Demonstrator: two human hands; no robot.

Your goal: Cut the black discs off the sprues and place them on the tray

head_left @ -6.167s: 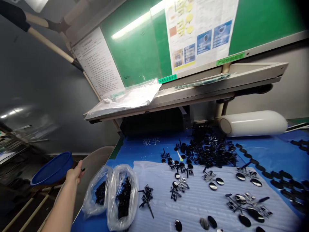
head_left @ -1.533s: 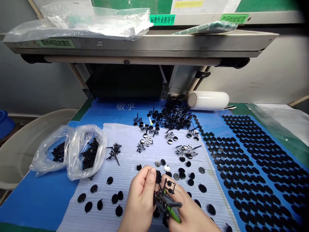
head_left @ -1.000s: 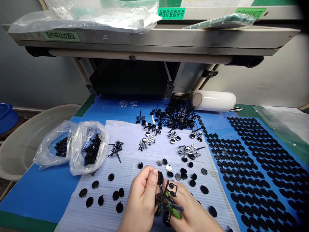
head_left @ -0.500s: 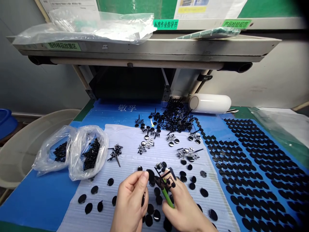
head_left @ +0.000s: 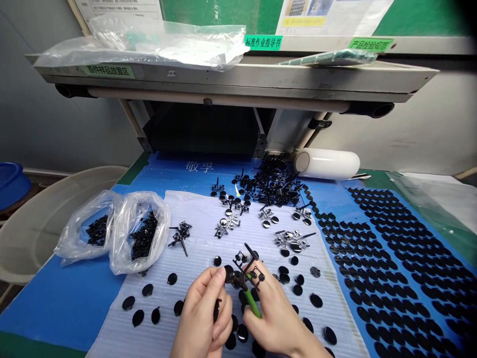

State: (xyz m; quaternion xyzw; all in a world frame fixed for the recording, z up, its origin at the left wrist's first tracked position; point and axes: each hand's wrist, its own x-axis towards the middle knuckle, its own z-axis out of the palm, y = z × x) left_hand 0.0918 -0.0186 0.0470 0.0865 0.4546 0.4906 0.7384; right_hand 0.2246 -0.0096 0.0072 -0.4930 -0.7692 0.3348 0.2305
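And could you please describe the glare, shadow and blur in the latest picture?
Head view: bright glare on the clear plastic on the shelf, deep shadow beneath it, upper-right corner black; head view again: left hand and right hand fairly sharp, though the black parts by the green-handled tool blend together.

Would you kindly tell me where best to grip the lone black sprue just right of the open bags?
I'd pinch the black sprue by its stem, coming from the near side: that slim bar juts toward the person, away from its more tangled far end.
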